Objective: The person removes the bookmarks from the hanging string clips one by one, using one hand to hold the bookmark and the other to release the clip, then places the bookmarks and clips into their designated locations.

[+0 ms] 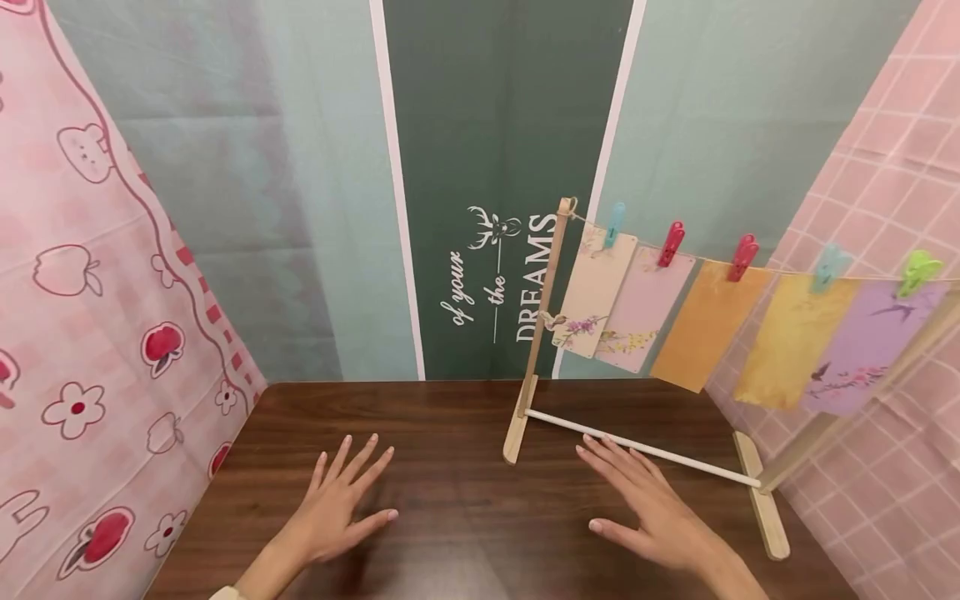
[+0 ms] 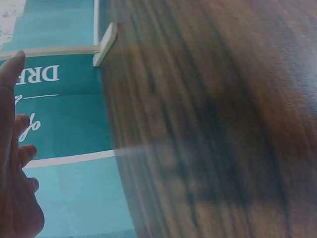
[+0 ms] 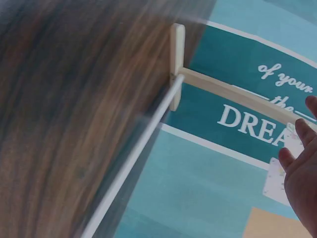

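Note:
Fingers spread, my left hand is over the left part of the brown table and holds nothing. My right hand is likewise spread and holds nothing, in front of the white rod of a wooden stand. Along the stand's string hang a cream card, a pink card, an orange card, a yellow card and a purple card. A clothespin, such as the red clothespin or the green clothespin, pinches each one. In the right wrist view, the white rod crosses between the stand's feet.
The wood-grain table reaches to a green and teal backdrop with white lettering. A pink patterned cloth hangs at the left, and a pink checked cloth at the right, close to the stand. The stand's right foot lies near the table's right edge.

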`<state>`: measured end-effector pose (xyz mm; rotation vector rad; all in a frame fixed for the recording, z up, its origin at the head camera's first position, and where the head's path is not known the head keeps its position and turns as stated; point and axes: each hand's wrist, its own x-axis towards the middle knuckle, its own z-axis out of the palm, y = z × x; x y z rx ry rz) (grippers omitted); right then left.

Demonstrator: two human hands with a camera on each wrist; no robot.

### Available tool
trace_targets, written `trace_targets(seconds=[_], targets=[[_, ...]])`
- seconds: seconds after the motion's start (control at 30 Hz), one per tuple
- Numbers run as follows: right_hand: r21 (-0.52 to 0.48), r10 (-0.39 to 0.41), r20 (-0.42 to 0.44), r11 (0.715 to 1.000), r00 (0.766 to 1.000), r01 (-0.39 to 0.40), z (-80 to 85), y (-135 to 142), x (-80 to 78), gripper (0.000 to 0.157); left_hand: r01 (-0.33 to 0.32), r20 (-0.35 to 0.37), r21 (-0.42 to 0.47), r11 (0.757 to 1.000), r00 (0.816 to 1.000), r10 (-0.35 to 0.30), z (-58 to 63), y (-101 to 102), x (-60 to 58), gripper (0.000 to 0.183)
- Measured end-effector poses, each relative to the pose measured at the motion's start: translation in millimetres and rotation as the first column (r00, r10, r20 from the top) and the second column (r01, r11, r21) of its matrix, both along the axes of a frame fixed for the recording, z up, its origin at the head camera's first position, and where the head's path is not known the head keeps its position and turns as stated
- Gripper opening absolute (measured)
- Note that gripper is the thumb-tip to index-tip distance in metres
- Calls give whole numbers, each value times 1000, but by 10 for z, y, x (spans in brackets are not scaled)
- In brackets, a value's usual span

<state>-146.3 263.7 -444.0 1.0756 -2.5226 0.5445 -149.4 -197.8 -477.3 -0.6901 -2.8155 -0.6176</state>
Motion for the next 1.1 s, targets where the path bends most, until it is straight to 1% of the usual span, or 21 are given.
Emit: trace_targets(seconds=[0.17,0.23,0.33,0.5,0.67,0.8,0.97,1.1], targets=[[-10,25,-11,1000,1000,-25,151,-9,-18,80,9,-48,26,1000,999,-8,127,32,-27,75],[-31,38,-5,999,999,-38,205,-16,-26,79,10,-61,39,999,998,-8,167,41,-37,75],[-91,56,12,994,998,-54,277,-23,-27,79,13,-50,71,997,999,-9,204,51,-47,74],[-181,52,32,982,998,-45,372,-24,-7,79,16,-30,111,994,999,-12,240,74,-48,72],[-243,40,15,969,999,-36,444,-33,-8,77,10,-37,154,988,999,-5,276,101,-49,70],[-289,24,-4,957,1000,-24,494,-36,-24,77,5,-58,199,980,998,7,294,122,-56,69],[-348,33,-49,936,998,-48,552,-32,-80,74,16,-110,253,967,994,13,304,143,-72,67],[-374,31,-73,926,997,-56,607,-38,-113,72,12,-105,281,960,994,18,327,158,-70,67]])
